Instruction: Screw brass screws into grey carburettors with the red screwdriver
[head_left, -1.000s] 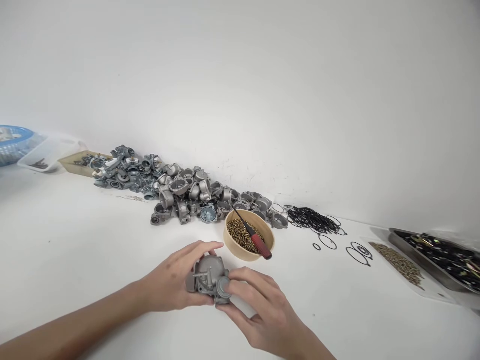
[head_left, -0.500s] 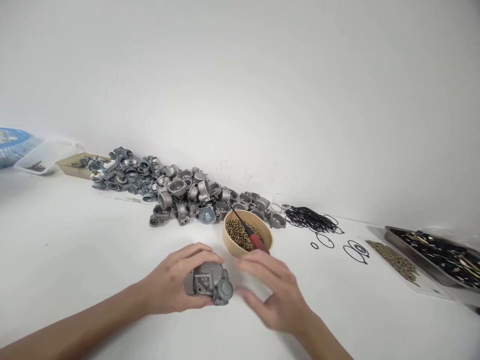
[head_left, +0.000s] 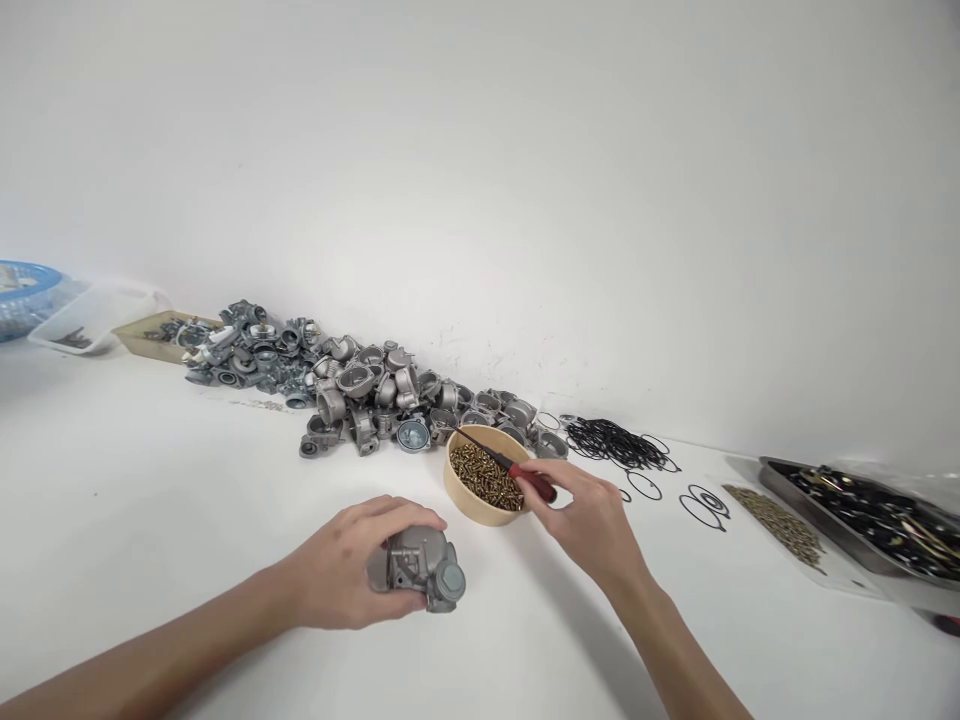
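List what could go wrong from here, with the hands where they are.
The screwdriver in the right hand slants across the bowl, so it might catch the rim and spill the small screws.

The left hand alone grips the grey metal part, which could slip or turn.

The bowl sits close to the heaped metal parts; a knock might shift some of them.
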